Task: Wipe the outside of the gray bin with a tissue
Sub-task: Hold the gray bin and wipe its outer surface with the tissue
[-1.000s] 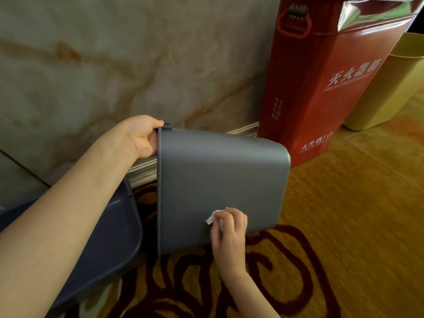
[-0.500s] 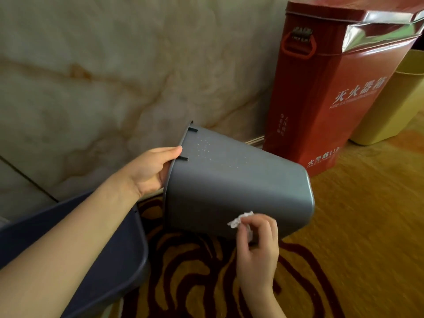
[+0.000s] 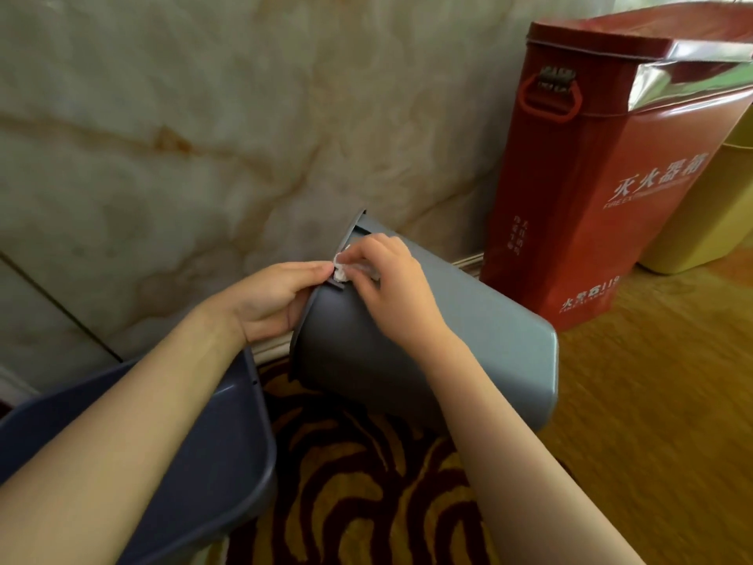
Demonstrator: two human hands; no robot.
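Observation:
The gray bin [image 3: 481, 348] is held tipped on its side above the carpet, its open rim facing left toward the wall and its base pointing right. My left hand [image 3: 273, 299] grips the rim at the bin's left end. My right hand [image 3: 387, 287] lies over the upper side of the bin near that rim, fingers pinched on a small crumpled white tissue [image 3: 341, 267] pressed against the bin just beside my left fingertips. Most of the tissue is hidden under my fingers.
A dark blue bin [image 3: 228, 450] sits at lower left under my left forearm. A tall red fire-extinguisher box [image 3: 591, 189] stands against the marble wall [image 3: 203, 136], with a yellow bin [image 3: 709, 222] behind it. Patterned carpet [image 3: 366, 495] lies below.
My right hand has carried the tissue from the bin's lower side, near its base, up to the top side by the rim. The bin has tilted and shifted slightly right.

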